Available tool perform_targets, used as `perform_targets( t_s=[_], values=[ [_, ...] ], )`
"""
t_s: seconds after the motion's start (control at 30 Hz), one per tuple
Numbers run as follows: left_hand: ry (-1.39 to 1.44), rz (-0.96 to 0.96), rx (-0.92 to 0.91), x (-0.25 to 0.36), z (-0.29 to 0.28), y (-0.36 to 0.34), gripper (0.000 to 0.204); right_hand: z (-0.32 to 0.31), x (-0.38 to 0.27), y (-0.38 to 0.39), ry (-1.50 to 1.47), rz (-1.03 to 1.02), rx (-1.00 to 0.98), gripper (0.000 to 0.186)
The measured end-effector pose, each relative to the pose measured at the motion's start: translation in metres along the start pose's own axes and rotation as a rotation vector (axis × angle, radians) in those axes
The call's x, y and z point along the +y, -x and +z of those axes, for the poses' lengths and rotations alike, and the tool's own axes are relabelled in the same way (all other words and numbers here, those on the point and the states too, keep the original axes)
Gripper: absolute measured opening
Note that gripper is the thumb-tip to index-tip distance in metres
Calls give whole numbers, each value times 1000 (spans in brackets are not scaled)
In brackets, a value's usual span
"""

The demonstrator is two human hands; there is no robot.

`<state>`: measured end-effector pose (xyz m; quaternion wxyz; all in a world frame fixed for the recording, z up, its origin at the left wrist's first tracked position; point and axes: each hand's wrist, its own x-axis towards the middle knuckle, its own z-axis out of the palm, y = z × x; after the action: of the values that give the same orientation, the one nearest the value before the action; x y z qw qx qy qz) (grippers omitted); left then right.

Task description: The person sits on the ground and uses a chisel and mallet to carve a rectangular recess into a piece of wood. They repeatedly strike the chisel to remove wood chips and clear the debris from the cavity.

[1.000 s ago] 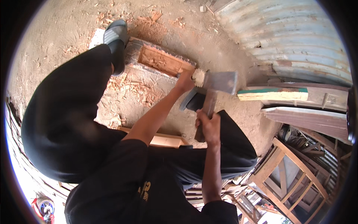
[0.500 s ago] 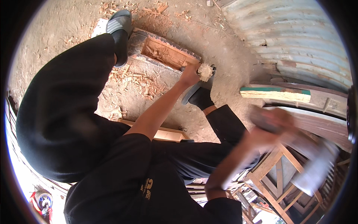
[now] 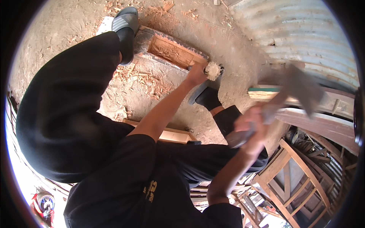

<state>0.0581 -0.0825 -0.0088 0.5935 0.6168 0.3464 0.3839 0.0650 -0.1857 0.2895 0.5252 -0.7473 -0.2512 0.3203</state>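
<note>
My left hand (image 3: pixel 197 73) is closed around a chisel whose wooden handle top (image 3: pixel 213 71) is frayed into a pale, fibrous tuft. It holds the chisel at the right end of a wooden block (image 3: pixel 142 41) with a long rectangular hollow. Loose shavings lie in the hollow, and the chisel's cutting edge is hidden. To the right, my right hand (image 3: pixel 251 124) grips the handle of an axe. The axe head (image 3: pixel 304 89), smeared by motion, is raised to the right of the chisel, apart from it.
My sandalled left foot (image 3: pixel 125 22) is at the block's left end; my other foot (image 3: pixel 209 98) is near its right end. Wood chips (image 3: pixel 150 81) litter the dirt floor. Corrugated metal sheet (image 3: pixel 296 34), stacked boards (image 3: pixel 319 125) and a wooden frame (image 3: pixel 283 161) stand at right.
The axe has swung upward and to the left in the picture, its head moving from the lower right to beside the metal sheet. My left hand stays on the chisel.
</note>
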Motion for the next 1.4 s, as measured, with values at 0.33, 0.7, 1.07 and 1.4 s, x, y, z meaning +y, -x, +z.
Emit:
perform_targets(
  t_s=[0.33, 0.7, 1.07, 1.4],
  values=[
    [-36, 38, 16, -10, 5, 0, 23, 18, 92, -32, 81, -122, 352, 23],
    [-56, -8, -15, -13, 2, -1, 20, -1, 15, -20, -123, 255, 58, 16],
    [5, -28, -6, 5, 5, 5, 23, 2, 124, -28, 34, -42, 187, 7],
    [-122, 149, -73, 19, -20, 1, 65, -33, 51, 8, 56, 442, -174, 19]
  ],
)
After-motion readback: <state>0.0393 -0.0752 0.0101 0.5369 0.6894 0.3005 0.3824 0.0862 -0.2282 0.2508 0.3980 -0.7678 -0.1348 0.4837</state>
